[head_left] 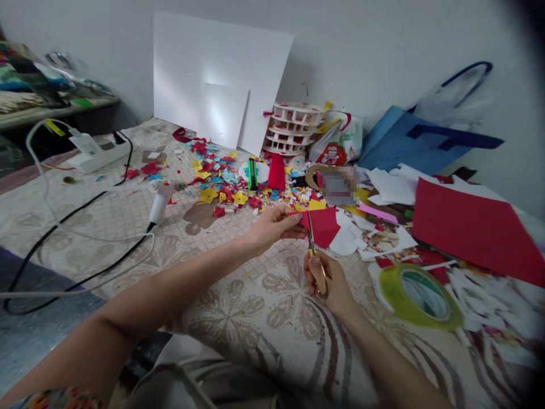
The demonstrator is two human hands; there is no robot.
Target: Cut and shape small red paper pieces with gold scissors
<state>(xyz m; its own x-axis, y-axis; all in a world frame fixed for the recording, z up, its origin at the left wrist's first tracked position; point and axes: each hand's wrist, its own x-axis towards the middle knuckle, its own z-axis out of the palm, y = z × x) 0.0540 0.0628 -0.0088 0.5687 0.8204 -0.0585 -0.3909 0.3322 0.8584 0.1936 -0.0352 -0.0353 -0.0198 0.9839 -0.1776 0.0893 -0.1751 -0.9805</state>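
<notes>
My left hand pinches the left end of a piece of red paper between thumb and fingers, just above the patterned tablecloth. In my right hand is a pair of scissors with gold handles, my fingers in the loops. The blades point away from me and cross the red paper close to my left fingertips. How far the blades are apart is too small to tell. White paper pieces lie just right of the red paper. Beyond my hands, yellow paper flowers are scattered among red and blue ones.
A hot glue gun with a black cord lies at left, near a white power strip. A green box cutter and a white basket are farther back. At right are yellowish tape, a red sheet and a blue bag.
</notes>
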